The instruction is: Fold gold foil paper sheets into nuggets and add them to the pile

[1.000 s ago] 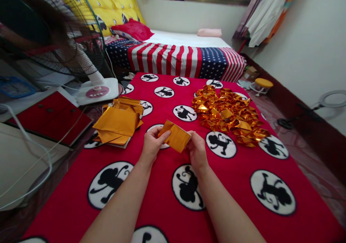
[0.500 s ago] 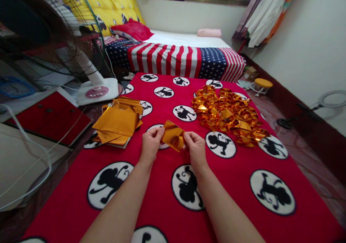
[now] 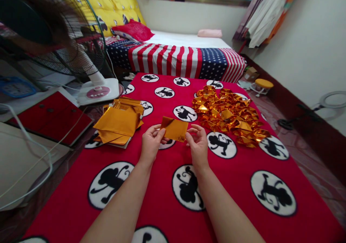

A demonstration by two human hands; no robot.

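Above the red cloth, a gold foil paper sheet (image 3: 175, 129) is held out nearly flat, its long side running left to right. My left hand (image 3: 151, 142) pinches its left end, thumb on top and fingers curled beneath. At the lower right corner, my right hand (image 3: 198, 140) has its thumb against the edge, with the index finger raised and bent; the fingertips behind the sheet are partly hidden. A loose stack of gold foil sheets (image 3: 116, 122) lies left of my hands. To the right is a heap of folded gold foil pieces (image 3: 227, 113).
The red cloth (image 3: 232, 196) with monkey prints covers the table. A fan (image 3: 100, 88) stands at the left beside a dark red panel (image 3: 51, 116). Beyond the table is a bed (image 3: 178, 59); a yellow stool (image 3: 263, 84) sits on the floor at right.
The gold foil sheet has turned from a slant to nearly level, showing a flatter face. My right fingers have loosened and lifted around its right end.
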